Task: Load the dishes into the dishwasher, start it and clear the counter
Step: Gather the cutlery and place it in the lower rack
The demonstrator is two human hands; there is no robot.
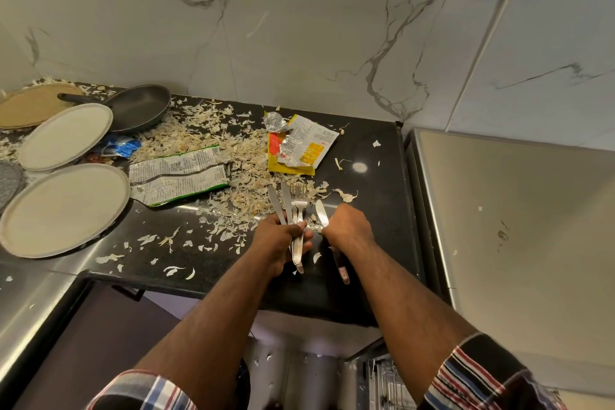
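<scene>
Down at frame bottom we only glimpse the dishwasher's wire rack [389, 386]; left hand [276, 240] grips a bunch of steel knives and forks [294, 210], right hand [347, 226] pinches one butter knife [322, 215].

Left hand [278, 240] grips cutlery bundle [293, 210]; right hand [349, 226] grips knife [322, 214].

Soft, even indoor light, fairly bright, nothing harsh. One round glare spot shines on the black tabletop [360, 167], and the steel surface [499, 210] at right gives back a dull sheen. Shadows are faint and short beneath the hands. Wide-angle bending is strong: the wall seams [479, 53] lean and curve toward the edges. Focus is decent mid-frame, softer at the sleeves [482, 373].
</scene>
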